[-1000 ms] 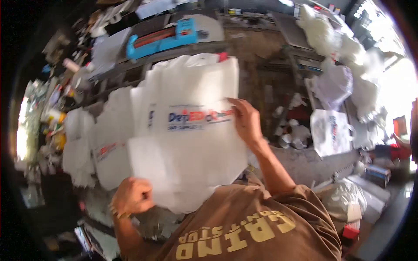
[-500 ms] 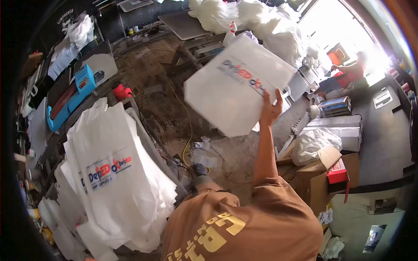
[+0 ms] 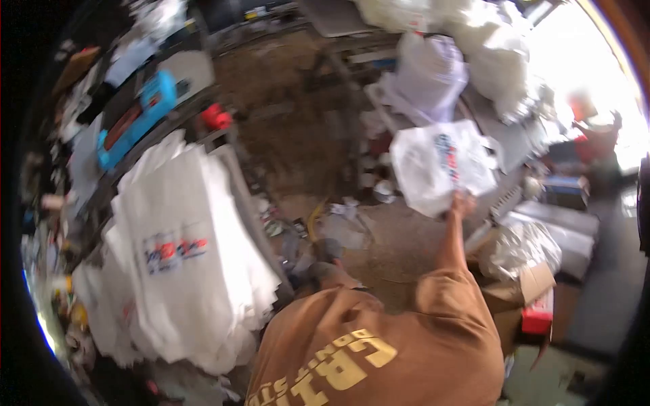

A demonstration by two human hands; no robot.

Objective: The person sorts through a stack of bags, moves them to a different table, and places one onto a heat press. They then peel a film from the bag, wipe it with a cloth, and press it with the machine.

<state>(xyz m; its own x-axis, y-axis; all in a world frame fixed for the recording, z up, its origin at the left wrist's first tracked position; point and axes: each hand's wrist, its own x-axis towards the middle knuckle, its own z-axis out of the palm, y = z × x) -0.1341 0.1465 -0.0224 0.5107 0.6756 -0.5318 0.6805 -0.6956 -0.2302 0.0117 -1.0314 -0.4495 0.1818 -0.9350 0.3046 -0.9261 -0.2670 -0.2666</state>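
My right hand is closed on the lower edge of a white printed bag, held out to the right with my arm stretched. The bag hangs over the edge of a bench, just in front of a pale lilac sack. A large stack of white printed bags lies on the left, its blue and red lettering facing up. My left hand is not in view. The picture is blurred by motion.
A blue box and a red object stand beyond the stack. At the right are an open cardboard box, a clear plastic bag and white boxes. White bundles line the back; another person is at the far right.
My right hand has moved right and slightly down with the bag, which now looks crumpled rather than flat. The view has shifted, bringing the lilac sack into fuller sight.
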